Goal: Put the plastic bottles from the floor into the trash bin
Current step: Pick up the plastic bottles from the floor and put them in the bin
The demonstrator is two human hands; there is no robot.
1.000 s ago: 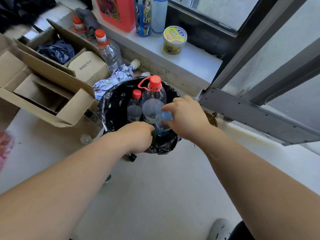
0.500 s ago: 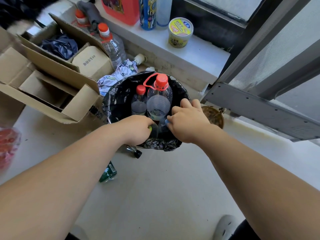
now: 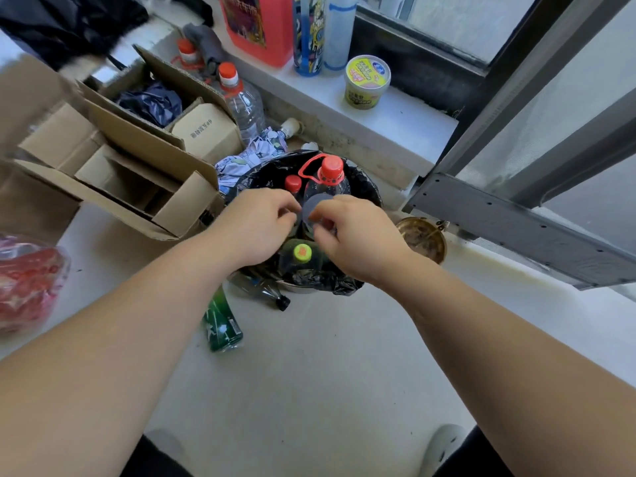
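Note:
The trash bin [image 3: 347, 284], lined with a black bag, stands on the floor below the window sill. Inside it are a large clear bottle with a red cap and handle [image 3: 329, 168], a smaller red-capped bottle [image 3: 292, 182] and a dark bottle with a yellow-green cap [image 3: 302, 253]. My left hand [image 3: 254, 225] hovers over the bin with fingers curled and nothing seen in them. My right hand [image 3: 358, 235] is beside it, fingers pinched against the large bottle; what they hold is hidden. A green bottle [image 3: 222, 321] and a clear dark-capped bottle [image 3: 265, 292] lie on the floor by the bin.
Open cardboard boxes [image 3: 137, 173] crowd the left, with another red-capped bottle [image 3: 241, 98] behind them. A red plastic bag [image 3: 27, 280] lies far left. A brass dish [image 3: 421, 239] sits right of the bin. The sill holds a yellow tub [image 3: 366, 80] and tall containers.
Both hands rose from low in the bin to just over its opening. The yellow-capped bottle now stands in the bin apart from my left hand. The view pulled back, showing two bottles on the floor.

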